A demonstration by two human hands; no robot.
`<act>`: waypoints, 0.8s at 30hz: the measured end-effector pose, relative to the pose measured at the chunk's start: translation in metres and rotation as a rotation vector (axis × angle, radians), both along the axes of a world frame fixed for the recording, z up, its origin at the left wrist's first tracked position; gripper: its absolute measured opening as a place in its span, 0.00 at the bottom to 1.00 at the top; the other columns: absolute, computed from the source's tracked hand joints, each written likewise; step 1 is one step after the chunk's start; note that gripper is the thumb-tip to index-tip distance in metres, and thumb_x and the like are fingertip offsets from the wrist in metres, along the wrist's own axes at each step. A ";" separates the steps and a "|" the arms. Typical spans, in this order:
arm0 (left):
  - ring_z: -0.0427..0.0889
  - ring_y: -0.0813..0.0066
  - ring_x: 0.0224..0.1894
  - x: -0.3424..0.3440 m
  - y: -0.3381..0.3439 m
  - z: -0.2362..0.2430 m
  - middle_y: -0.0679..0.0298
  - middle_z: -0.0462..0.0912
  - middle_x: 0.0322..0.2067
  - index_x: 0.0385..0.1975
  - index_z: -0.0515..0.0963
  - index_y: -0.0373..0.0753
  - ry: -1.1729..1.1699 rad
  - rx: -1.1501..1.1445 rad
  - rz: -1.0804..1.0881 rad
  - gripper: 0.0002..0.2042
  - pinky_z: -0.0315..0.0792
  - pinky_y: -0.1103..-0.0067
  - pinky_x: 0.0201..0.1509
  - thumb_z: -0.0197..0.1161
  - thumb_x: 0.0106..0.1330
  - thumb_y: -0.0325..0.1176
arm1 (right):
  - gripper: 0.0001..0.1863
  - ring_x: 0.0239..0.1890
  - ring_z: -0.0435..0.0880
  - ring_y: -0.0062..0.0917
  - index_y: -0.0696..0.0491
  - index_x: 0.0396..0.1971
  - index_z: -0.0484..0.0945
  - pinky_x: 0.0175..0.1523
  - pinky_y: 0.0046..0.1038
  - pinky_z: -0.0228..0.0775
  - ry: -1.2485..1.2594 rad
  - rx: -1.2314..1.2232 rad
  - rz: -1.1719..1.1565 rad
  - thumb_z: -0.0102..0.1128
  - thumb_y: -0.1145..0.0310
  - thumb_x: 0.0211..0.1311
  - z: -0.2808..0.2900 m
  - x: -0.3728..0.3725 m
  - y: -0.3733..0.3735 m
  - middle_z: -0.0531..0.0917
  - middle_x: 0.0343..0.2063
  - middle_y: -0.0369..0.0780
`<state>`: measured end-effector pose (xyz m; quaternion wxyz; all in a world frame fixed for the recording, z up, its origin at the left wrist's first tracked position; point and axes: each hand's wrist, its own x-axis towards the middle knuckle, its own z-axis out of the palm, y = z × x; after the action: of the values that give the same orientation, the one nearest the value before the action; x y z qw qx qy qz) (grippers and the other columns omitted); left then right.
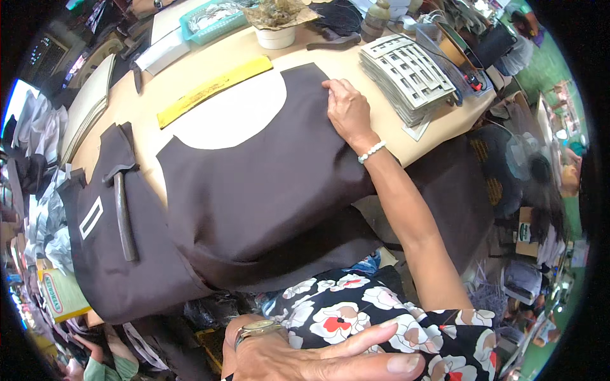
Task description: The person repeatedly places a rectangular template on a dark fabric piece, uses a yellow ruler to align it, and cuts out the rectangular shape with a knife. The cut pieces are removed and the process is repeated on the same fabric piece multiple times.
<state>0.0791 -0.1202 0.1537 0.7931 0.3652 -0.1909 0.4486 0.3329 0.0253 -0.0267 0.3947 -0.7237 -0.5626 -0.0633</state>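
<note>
A large dark brown fabric piece (254, 197) with a curved cut-out lies on the table, its lower part hanging over the near edge. My right hand (346, 109), with a bead bracelet at the wrist, pinches its far right corner. Close to my body, my left hand (298, 357), wearing a watch, is held with fingers stretched apart and nothing in it. White paper (235, 117) shows inside the cut-out, beside a yellow strip (215, 90). On another dark piece (152, 267) to the left rest a hammer (122, 209) and a small white rectangular frame (91, 218).
At the back right is a stack of patterned cards (410, 73). Behind the fabric stand a white pot (276, 38), a teal basket (213, 25) and a jar (375, 22). A black-handled tool (333, 43) lies near the pot. Stacked sheets (89, 105) lie far left.
</note>
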 end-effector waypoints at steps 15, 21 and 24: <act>0.45 0.46 0.71 -0.047 0.085 -0.140 0.48 0.52 0.68 0.65 0.60 0.38 2.101 0.936 1.155 0.29 0.42 0.51 0.69 0.52 0.68 0.46 | 0.11 0.38 0.80 0.42 0.57 0.39 0.80 0.44 0.35 0.73 -0.120 -0.092 0.050 0.49 0.75 0.61 0.013 0.029 0.040 0.81 0.37 0.44; 0.51 0.43 0.68 -0.075 0.087 -0.154 0.41 0.54 0.65 0.62 0.60 0.28 2.035 0.513 1.331 0.30 0.48 0.58 0.70 0.53 0.68 0.45 | 0.14 0.36 0.81 0.43 0.54 0.48 0.76 0.41 0.37 0.74 -0.180 0.032 0.147 0.50 0.72 0.62 0.028 0.033 0.017 0.78 0.37 0.43; 0.56 0.42 0.66 -0.088 0.091 -0.173 0.40 0.58 0.63 0.59 0.63 0.27 2.072 0.529 1.435 0.26 0.53 0.61 0.68 0.53 0.68 0.40 | 0.18 0.37 0.80 0.42 0.52 0.53 0.73 0.41 0.37 0.74 -0.218 -0.004 0.117 0.51 0.73 0.62 0.009 0.037 0.004 0.78 0.38 0.43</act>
<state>-0.0088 -0.0295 -0.0189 0.0570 0.7071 0.6663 0.2299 0.3697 0.0290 -0.0180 0.3327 -0.6793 -0.6435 -0.1171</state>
